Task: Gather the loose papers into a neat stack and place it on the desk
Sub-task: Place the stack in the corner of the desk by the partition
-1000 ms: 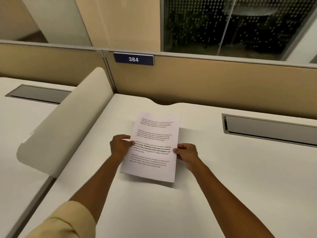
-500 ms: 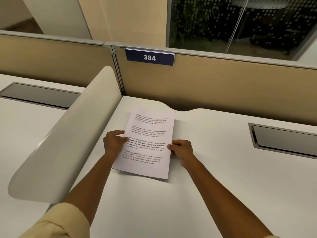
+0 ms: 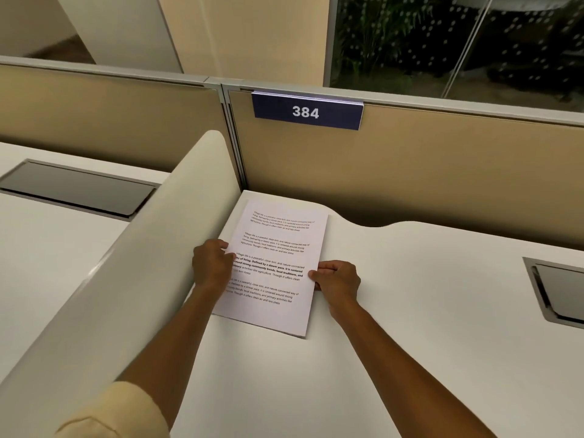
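Both hands' fingers clamp the paper stack [image 3: 278,267] edges; left hand [image 3: 211,267] hides some text.

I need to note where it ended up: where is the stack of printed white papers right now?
The stack of printed white papers lies on the white desk, in its far-left corner beside the curved cream divider, below the blue 384 sign.

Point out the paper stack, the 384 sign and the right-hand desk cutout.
paper stack [image 3: 278,241]: head view, printed top sheet, upper middle.
384 sign [image 3: 306,112]: head view, on the white digits.
desk cutout [image 3: 559,292]: head view, dark recessed panel at the right edge.
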